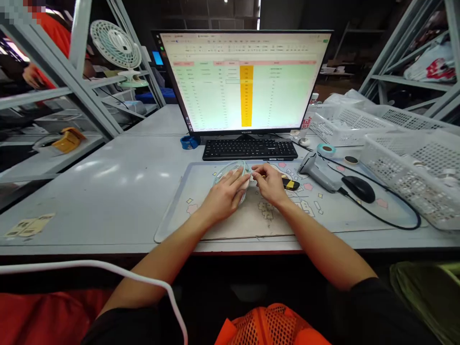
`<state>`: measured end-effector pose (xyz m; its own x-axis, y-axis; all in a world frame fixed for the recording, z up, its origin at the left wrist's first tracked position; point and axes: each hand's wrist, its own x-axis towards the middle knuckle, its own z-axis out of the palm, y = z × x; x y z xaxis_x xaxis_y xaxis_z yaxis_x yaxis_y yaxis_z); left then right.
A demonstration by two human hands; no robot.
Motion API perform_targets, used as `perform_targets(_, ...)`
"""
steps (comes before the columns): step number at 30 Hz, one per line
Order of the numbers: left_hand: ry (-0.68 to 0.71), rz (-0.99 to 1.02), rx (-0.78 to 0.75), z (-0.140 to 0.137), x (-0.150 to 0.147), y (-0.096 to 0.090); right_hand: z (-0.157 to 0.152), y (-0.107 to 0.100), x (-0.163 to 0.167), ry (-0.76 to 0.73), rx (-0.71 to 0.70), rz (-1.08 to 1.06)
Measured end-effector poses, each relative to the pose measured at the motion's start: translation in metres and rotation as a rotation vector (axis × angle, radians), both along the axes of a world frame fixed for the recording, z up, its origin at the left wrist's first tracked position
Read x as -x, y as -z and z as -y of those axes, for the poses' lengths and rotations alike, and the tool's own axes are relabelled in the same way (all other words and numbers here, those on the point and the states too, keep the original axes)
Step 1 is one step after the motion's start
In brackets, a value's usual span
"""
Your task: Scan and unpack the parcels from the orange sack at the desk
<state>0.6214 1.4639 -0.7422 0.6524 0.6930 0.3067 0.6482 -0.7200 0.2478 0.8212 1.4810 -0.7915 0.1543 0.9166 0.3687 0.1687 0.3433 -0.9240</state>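
Observation:
My left hand (224,195) lies closed over a see-through round thing with a greenish rim, which looks like a roll of clear tape (226,167). Something white shows under its fingers. Close beside it, my right hand (269,184) pinches at the near side of the roll; what sits between its fingertips is too small to make out. A black and yellow tool (292,184), perhaps a utility knife, lies partly hidden behind the right hand. Both hands are above the printed desk mat (233,231), in front of the black keyboard (249,149).
Behind the keyboard stands a monitor (247,81) showing a spreadsheet. A grey scanner (319,173), a mouse (358,189) and their cables lie at right, beside white baskets (406,167). A blue tape roll (189,142) sits left. Another person's hand (34,76) shows behind the rack.

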Motion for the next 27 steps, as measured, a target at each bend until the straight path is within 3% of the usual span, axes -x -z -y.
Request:
perform_targets(5, 0.04, 0.018, 0.008, -0.005, 0.004, -0.002, -0.004, 0.002, -0.003, -0.046, 0.035, -0.065)
perform_targets(10, 0.088, -0.111, -0.016, -0.006, 0.01, -0.013, -0.006, -0.001, -0.001, -0.029, 0.042, -0.126)
perform_targets(20, 0.006, 0.065, -0.266, 0.001, 0.009, -0.023, 0.023, -0.035, -0.004, 0.091, -0.101, -0.075)
perform_targets(27, 0.033, -0.144, -0.201, 0.005, -0.003, -0.034, 0.02, -0.037, -0.015, 0.089, -0.072, -0.044)
